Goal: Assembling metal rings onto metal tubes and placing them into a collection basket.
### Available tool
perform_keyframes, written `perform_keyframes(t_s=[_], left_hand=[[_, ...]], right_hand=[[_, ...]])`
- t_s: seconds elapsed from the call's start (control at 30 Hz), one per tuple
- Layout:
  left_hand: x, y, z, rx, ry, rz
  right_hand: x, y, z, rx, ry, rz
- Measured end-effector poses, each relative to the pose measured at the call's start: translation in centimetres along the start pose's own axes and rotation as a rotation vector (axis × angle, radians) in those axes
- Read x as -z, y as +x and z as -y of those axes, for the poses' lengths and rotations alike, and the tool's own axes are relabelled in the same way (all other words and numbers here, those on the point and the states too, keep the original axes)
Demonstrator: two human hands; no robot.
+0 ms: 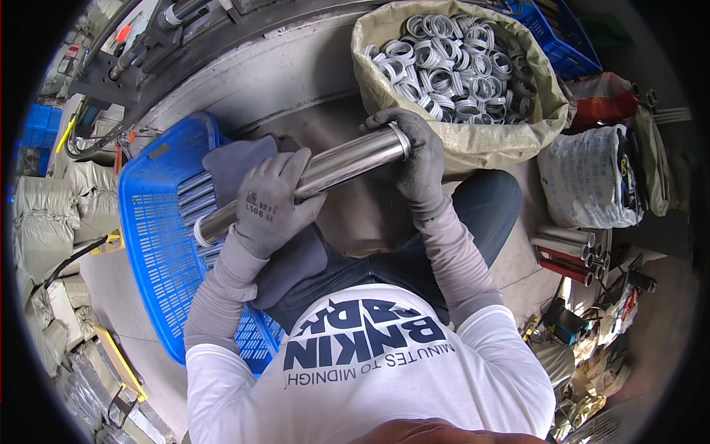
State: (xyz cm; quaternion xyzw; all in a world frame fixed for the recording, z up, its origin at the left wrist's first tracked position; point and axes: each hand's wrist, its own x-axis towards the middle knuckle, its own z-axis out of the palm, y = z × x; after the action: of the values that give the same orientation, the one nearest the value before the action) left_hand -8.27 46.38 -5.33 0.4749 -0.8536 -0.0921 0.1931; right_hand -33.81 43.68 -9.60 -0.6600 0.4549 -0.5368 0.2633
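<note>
A shiny metal tube (344,169) lies slantwise across my lap, its right end higher in the picture. My left hand (274,203), in a grey glove, is wrapped around it left of the middle. At the tube's right end my right hand (418,159), gloved too, is closed around the tip, where a whitish ring (401,140) sits. Another pale ring (200,232) shows at the left end, over a blue plastic basket (151,222). Inside the basket lie several metal tubes (195,194), partly covered by a grey cloth (237,166).
Ahead to the right, an open woven sack (370,89) is full of whitish rings (458,66). A blue crate (555,37) and a white sack (588,177) stand beyond it. Several loose tubes (566,248) lie at right. Machinery (151,55) fills the far left; wrapped packages (44,218) are stacked at left.
</note>
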Motion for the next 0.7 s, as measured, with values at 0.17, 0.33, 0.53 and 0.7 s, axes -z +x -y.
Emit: perform_keyframes(t_s=[0.17,0.33,0.53,0.7], left_hand=[[-0.1,0.3,-0.1,-0.020,0.002,0.003],[-0.1,0.4,-0.3,-0.010,-0.004,0.021],[-0.1,0.4,-0.1,-0.025,-0.004,0.003],[0.0,0.5,-0.1,-0.032,-0.012,0.037]], right_hand=[[-0.7,-0.3,-0.3,-0.072,0.056,-0.087],[-0.5,-0.3,0.3,-0.103,0.012,-0.115],[-0.7,-0.2,0.6,-0.111,-0.087,-0.099],[-1.2,-0.5,-0.1,-0.116,0.013,-0.113]])
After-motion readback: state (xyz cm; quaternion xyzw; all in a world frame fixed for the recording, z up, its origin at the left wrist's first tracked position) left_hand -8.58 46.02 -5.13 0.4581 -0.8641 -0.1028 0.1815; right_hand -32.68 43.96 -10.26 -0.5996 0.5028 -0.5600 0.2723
